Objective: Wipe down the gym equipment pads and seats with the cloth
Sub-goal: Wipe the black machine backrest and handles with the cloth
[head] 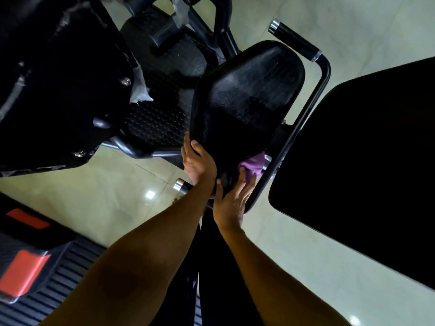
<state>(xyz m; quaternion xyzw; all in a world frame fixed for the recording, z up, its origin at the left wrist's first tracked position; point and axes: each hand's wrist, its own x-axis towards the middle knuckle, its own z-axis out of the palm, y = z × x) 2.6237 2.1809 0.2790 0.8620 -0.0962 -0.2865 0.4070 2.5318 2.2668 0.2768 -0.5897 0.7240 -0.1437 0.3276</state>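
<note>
A black padded seat [247, 95] of a gym machine fills the middle of the head view, its far part shiny with streaks. My left hand [197, 161] grips the seat's near left edge, thumb on top. My right hand [233, 201] presses a purple cloth [253, 164] against the seat's near right corner, fingers stretched over the cloth. Part of the cloth is hidden under my fingers and behind the seat's edge.
A black frame bar with a chrome-ended handle [296, 41] runs along the seat's right side. A large black back pad [364, 161] lies to the right. A studded footplate [162, 109] and dark machine housing [58, 78] stand left. A red-and-black treadmill edge [26, 267] is at lower left.
</note>
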